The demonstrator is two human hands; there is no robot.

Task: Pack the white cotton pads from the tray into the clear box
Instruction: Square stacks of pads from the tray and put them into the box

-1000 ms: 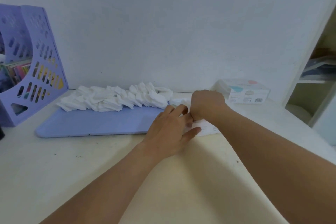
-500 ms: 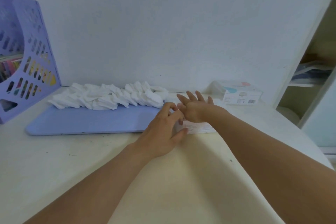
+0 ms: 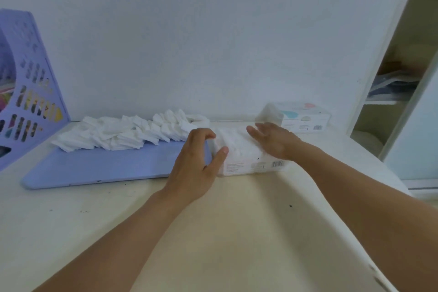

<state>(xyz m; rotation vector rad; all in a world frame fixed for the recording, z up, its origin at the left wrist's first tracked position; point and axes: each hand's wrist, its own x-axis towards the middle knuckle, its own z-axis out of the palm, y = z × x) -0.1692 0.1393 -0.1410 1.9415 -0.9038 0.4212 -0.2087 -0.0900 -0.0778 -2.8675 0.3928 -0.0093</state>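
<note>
White wall behind, cream table [image 3: 213, 232]. Clear box [image 3: 246, 161] stood at the right end of the blue tray [image 3: 106, 168], w/ pads in it. Left hand [image 3: 196, 168] gripped its left end; right hand [image 3: 275, 141] lay flat, fingers straight, on top. Cotton pads [image 3: 123, 134] were piled along the tray's back.

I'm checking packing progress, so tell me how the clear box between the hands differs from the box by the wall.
The clear box sits near the tray's right end, between the left hand and the right hand; the box by the wall stands untouched, farther back and right. The clear box shows white cotton pads inside; the other one's contents cannot be made out. The box by the wall carries pink and teal shapes on top. Both bear barcode labels.
</note>
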